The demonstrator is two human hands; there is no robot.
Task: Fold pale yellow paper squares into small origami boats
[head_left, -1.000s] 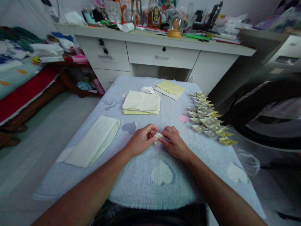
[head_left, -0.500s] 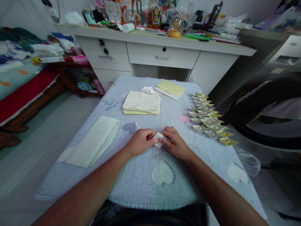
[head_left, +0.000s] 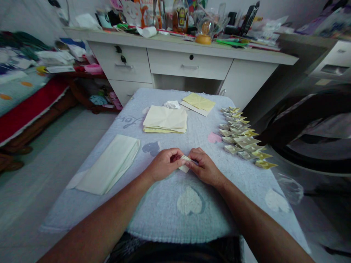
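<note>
Folded paper, one piece, held in two hands above a cloth-covered counter

One small folded paper, cream, at the near middle of the counter. Left hand and right hand: each grip narrow, pinching the paper between thumb and fingers.
Paper stack, one, sheets uncounted. Yellow sheet, one, upon white sheet, one. Crumpled white piece, one. Folded pale bundle, one, at left. Paper boats, more than ten, overlapping, exact count unclear, at right.
Compared with half a second ago: left fingers sit further over the folded paper, which shows less of its face; stack and boats unchanged.
Markings: cloth script, not fully legible; bottle, one, behind, its label too small to read.
</note>
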